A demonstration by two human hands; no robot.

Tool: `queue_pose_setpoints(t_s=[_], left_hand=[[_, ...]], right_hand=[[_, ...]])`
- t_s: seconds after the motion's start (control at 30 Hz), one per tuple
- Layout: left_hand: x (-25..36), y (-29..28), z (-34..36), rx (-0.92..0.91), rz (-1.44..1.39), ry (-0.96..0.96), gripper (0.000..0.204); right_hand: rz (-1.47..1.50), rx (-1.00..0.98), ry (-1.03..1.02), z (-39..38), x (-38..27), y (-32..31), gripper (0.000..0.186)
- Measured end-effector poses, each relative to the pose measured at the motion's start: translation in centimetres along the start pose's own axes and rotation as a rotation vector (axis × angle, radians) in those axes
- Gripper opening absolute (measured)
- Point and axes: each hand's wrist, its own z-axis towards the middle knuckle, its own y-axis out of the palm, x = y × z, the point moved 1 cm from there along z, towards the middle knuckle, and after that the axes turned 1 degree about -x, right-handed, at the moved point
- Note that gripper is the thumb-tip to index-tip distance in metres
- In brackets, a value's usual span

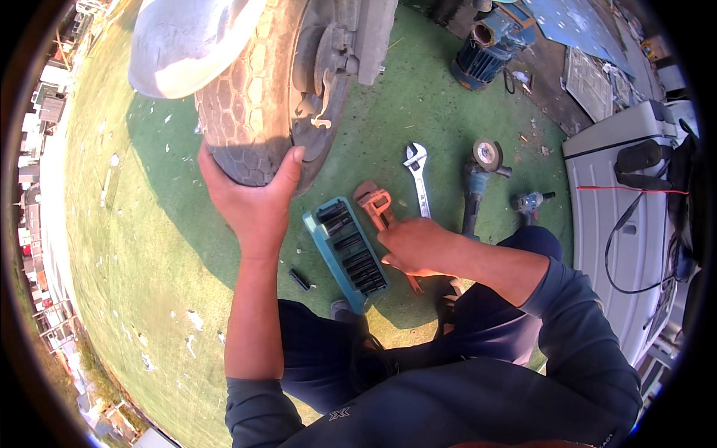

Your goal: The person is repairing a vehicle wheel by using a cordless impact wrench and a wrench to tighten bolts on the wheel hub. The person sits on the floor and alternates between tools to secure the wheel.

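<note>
Left hand (252, 200) grips the brown-grey treaded rubber tyre (243, 123) between spread fingers; right hand (420, 246) wraps the orange metal pipe wrench (376, 208), its head beyond the fingers!

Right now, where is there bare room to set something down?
Green ground shows largely bare between the tyre and adjustable wrench, and narrowly between that wrench and the angle grinder. Crowded: by the right hand, orange wrench and socket case.

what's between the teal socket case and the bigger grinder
In the head view, the orange pipe wrench, with the right hand on it, and the silver adjustable wrench lie between them.
</note>
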Motion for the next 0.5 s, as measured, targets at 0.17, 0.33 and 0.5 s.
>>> queue_pose_setpoints(t_s=[0.17, 0.33, 0.5], left_hand=[[0.08, 0.13, -0.1, 0.005, 0.011, 0.003, 0.098], [0.08, 0.15, -0.18, 0.005, -0.006, 0.0, 0.097], [0.18, 0.04, -0.31, 0.011, 0.005, 0.017, 0.097]], right_hand=[[-0.001, -0.009, -0.003, -0.04, 0.14, -0.01, 0.033], [-0.009, 0.001, -0.006, -0.04, 0.29, 0.3, 0.032], [0.018, -0.048, 0.041, 0.35, 0.45, 0.87, 0.035]])
